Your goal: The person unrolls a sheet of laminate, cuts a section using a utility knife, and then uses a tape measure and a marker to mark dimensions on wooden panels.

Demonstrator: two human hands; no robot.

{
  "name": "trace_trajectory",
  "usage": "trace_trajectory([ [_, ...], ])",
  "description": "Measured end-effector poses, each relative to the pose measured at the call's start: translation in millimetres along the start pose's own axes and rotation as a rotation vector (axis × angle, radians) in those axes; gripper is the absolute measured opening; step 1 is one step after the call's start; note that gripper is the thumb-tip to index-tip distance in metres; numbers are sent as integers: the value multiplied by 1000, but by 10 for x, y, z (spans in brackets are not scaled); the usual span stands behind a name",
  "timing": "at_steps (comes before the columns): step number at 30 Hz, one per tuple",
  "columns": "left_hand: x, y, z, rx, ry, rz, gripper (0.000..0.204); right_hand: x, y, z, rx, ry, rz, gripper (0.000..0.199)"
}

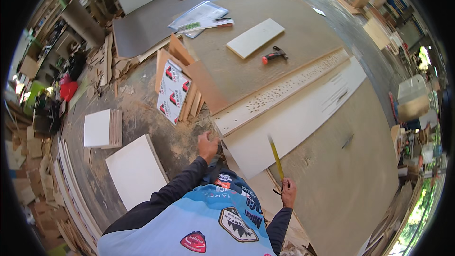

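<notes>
Hammer (274, 56) beyond speckled strip (284, 91), white panel (296, 121) nearer, tape (277, 158) pointing lengthwise forward and slightly left, right fingers (285, 186) pinching it, left fingers (205, 136) parted

A yellow tape measure (277, 159) has its narrow blade extended, slanting over the near part of a long white board (253, 149), which lies flat and diagonal, dark streaks marking its far end.

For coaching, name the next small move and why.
Probably bring the left hand to the far end of the yellow tape: that hand looks empty, while the right hand holds the near end and the tape reaches over the long white board.
</notes>
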State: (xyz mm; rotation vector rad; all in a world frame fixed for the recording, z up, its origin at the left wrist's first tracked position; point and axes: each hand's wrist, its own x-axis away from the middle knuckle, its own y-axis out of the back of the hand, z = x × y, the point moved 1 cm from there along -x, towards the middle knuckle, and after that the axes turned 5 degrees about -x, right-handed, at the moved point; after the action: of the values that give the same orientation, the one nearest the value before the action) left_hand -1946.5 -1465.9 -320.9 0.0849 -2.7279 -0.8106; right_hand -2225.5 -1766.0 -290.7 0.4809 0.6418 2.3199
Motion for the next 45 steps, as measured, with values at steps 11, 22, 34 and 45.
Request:
trace_trajectory([
  [11, 126, 134, -12, 88, 29, -1, 47, 28, -153, 19, -150, -189, -55, 45],
  [22, 197, 395, -1046, 357, 30, 1024, 63, -189, -899, 1803, -926, -243, -11, 46],
  [34, -715, 877, -1260, 843, 343, 814, 33, -451, -1846, 3091, -243, 481, 454, 70],
  [45, -2317, 904, -1659, 25, -577, 162, 54, -675, -1665, 1874, 130, 182, -74, 39],
])
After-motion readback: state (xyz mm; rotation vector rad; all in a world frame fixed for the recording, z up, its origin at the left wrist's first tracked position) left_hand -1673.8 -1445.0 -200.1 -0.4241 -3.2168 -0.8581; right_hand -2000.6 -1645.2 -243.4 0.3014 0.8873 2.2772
